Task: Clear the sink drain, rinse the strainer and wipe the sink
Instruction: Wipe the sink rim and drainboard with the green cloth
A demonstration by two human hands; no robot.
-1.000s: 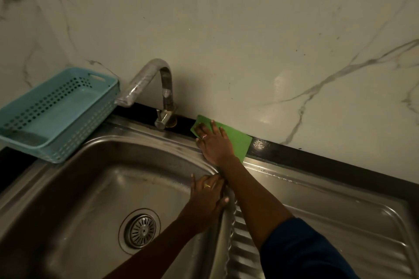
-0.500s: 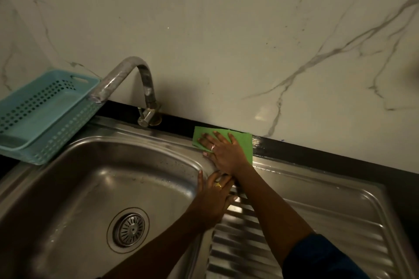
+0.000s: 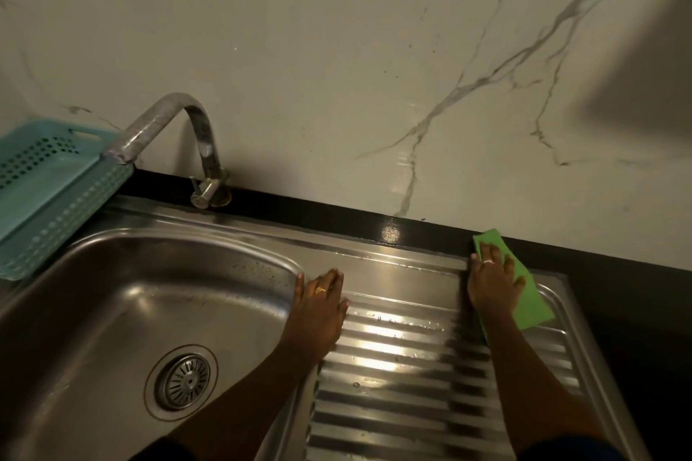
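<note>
pressing green cloth (image 3: 530, 305) flat on drainboard (image 3: 408, 359), right hand (image 3: 491, 283).

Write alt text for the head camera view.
A person's right hand presses a green cloth flat on the far right of a steel sink's ribbed drainboard, while the left hand rests on the basin edge. The strainer sits in the drain.

The basin (image 3: 112, 311) lies left of the draining board (image 3: 412, 367), with the strainer (image 3: 186, 381) in its floor. The tap (image 3: 202, 146) stands behind the basin; a basket (image 3: 45, 191) sits at its left. A cloth (image 3: 528, 296) lies on the board's far right corner.
</note>
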